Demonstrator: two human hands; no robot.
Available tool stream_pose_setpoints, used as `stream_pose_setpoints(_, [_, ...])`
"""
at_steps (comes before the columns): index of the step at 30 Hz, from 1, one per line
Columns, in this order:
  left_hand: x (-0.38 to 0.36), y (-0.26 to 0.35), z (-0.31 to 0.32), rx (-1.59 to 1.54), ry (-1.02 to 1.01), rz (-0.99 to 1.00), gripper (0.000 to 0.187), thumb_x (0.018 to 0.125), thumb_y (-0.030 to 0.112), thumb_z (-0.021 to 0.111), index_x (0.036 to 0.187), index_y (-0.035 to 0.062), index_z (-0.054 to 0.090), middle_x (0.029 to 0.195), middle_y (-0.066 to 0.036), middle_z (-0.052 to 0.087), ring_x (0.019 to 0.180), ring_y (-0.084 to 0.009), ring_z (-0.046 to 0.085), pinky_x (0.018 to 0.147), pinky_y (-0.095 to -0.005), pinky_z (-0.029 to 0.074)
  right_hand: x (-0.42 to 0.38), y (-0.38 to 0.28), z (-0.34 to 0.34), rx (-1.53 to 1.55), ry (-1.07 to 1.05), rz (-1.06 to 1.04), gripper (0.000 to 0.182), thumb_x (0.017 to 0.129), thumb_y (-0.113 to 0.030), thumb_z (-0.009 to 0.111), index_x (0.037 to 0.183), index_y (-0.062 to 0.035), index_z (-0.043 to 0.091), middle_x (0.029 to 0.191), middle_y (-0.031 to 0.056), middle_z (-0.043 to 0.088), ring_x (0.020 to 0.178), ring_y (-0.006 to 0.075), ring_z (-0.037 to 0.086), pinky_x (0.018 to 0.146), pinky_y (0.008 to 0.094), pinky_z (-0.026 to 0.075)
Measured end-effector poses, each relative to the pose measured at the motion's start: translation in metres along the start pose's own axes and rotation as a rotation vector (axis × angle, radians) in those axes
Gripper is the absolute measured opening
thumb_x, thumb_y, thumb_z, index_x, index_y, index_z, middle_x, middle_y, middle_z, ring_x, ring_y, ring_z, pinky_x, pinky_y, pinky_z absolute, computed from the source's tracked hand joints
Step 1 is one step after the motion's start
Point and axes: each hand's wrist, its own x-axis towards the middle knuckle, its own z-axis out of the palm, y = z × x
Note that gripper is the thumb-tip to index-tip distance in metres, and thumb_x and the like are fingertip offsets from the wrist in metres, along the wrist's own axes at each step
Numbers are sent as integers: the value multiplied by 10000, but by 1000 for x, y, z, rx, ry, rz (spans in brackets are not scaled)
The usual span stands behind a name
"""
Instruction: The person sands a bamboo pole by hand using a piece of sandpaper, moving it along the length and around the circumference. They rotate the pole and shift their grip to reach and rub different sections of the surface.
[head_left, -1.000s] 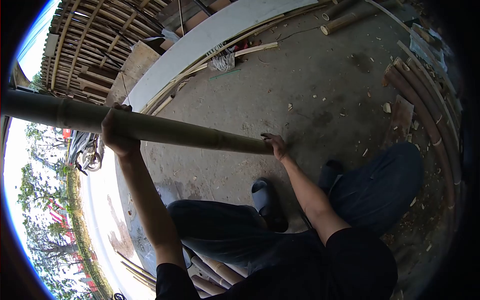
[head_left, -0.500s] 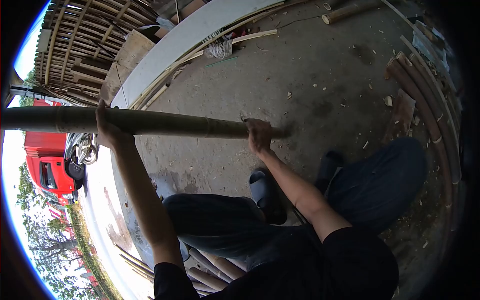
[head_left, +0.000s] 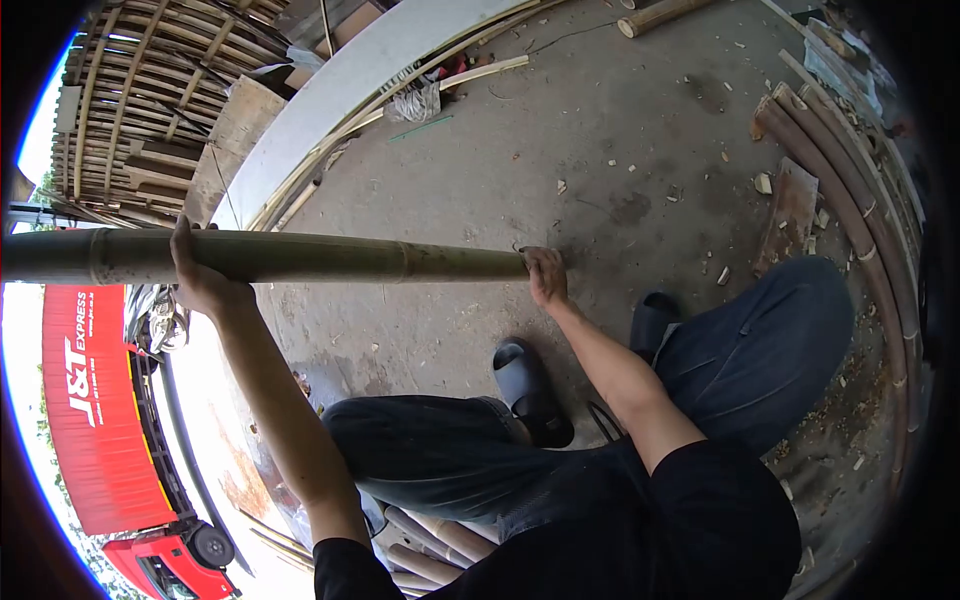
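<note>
A red truck (head_left: 110, 400) stood outside at lower left. The bamboo pole (head_left: 330, 256) ran from the left edge to mid-frame. The left hand (head_left: 208, 287) grasped it partway along, palm beneath, likely bearing its weight; the right hand (head_left: 545, 275) curled its fingers around the right end, presumably for steadying. Brown poles (head_left: 830, 190) lay side by side at right, perhaps for tidiness.
</note>
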Motion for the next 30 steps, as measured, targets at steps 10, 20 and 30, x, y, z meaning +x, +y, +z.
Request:
stream_pose_setpoints(10, [-4,3,-3,-7,-6,-66,316,766,201,830,888,-13,631,799,-92,614,663,-202,620,612,-357,559,154,-264,-24,447,-212,88,465,1029,-458,392,1115,-87,659,960,149,686,893,347,640,874,470,465])
stream_pose_setpoints(20, [8,-10,-16,57,137,-61,571,718,250,877,1092,-64,580,931,-112,633,796,-258,639,768,-391,590,46,-85,0,165,-192,287,530,1019,-450,303,1113,-120,707,1098,101,708,1073,280,622,1012,423,376])
stream_pose_setpoints(30, [19,-9,-40,-2,37,-100,554,729,229,865,1030,-107,542,943,-158,637,788,-289,664,717,-432,621,55,-124,-5,248,-145,119,527,1036,-487,298,1281,-142,612,1212,107,664,1155,320,586,1071,506,351])
